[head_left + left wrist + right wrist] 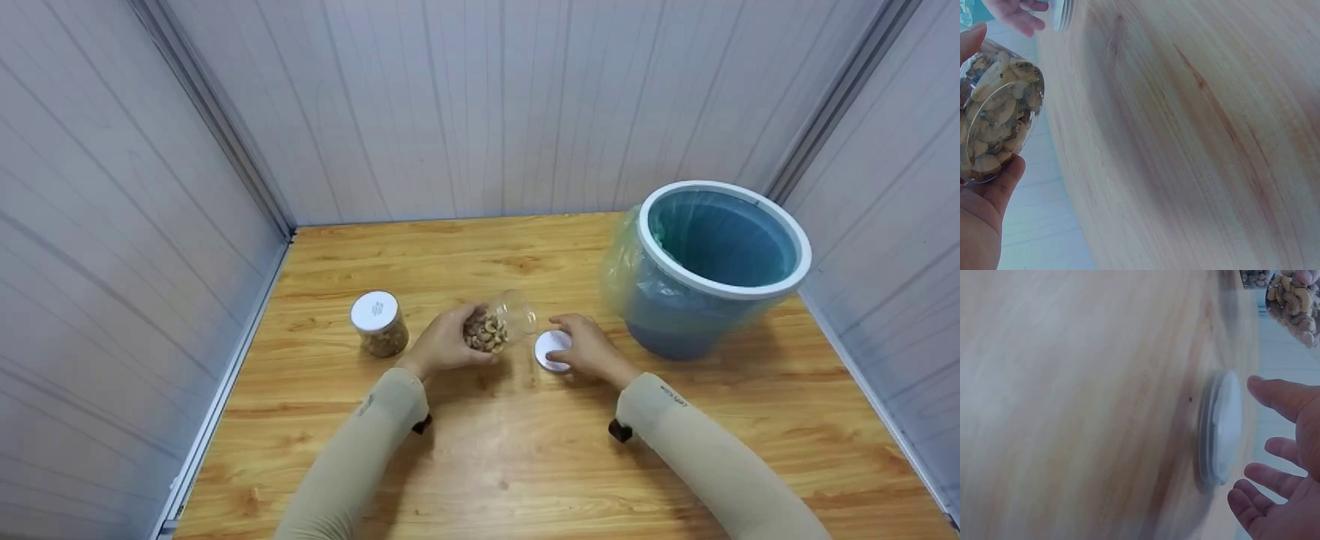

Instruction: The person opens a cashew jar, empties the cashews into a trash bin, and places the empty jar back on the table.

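A clear jar [517, 313] of what look like cashew nuts [489, 334] is tilted, its open mouth toward the right. My left hand [441, 343] grips it around its lower part, above the table. The left wrist view shows the nuts [999, 112] gathered at the jar's base, between thumb and fingers. Flat on the table lies a white round lid [550, 349]. Over it hovers my right hand [592, 351]; in the right wrist view its fingers are spread and apart from the lid [1227, 430], with nothing held.
To the left stands a second jar [385, 341] of similar contents, upright with a white lid on. A blue bin [667, 326] with a white rim and a thin plastic liner stands at the right. Panel walls [465, 112] enclose the wooden table [495, 480] at the back and sides.
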A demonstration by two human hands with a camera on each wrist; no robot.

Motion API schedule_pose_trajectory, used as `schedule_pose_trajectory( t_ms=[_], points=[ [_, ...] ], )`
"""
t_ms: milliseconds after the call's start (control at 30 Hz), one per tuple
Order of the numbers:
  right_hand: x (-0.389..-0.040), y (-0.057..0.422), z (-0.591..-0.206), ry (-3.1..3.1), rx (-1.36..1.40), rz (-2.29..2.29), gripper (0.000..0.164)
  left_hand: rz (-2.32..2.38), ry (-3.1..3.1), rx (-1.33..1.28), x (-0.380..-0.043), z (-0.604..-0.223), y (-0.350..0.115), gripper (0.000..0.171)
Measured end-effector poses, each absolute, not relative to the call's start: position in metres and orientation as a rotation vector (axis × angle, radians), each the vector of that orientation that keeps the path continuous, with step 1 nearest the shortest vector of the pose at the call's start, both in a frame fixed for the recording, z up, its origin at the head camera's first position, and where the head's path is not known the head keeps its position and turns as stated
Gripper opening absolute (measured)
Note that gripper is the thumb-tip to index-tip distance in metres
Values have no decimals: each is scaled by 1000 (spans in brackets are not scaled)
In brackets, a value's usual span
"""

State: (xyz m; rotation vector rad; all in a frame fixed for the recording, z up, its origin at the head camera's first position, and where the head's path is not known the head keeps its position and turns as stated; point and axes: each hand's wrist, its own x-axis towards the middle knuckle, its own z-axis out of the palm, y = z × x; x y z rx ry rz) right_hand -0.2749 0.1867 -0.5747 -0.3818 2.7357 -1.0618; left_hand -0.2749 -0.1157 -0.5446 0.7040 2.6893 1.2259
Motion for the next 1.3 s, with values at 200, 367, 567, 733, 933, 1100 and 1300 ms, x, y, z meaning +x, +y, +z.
schedule_pose_trajectory(
  t_ms=[200, 367, 567, 733, 933, 1100, 1300],
  points=[
    [-277, 187, -562, 2701, -340, -1161, 64, 1244, 2677, 716, -275, -545, -115, 93],
    [-278, 185, -551, 2750, -374, -1183, 57, 1251, 2680, 714, -276, -547, -115, 94],
    [-280, 183, -541, 2846, -491, -1176, 54, 1241, 2666, 694, -276, -547, -114, 92],
    [-280, 183, -531, 2870, -522, -1209, 50, 1222, 2675, 689, -275, -547, -113, 91],
    [-278, 181, -519, 2883, -514, -1249, 44, 1244, 2662, 688, -276, -547, -113, 90],
    [-277, 180, -512, 2908, -531, -1285, 38, 1250, 2661, 699, -276, -546, -113, 89],
    [-278, 181, -503, 2932, -552, -1336, 32, 1251, 2655, 723, -277, -546, -113, 90]
  ],
)
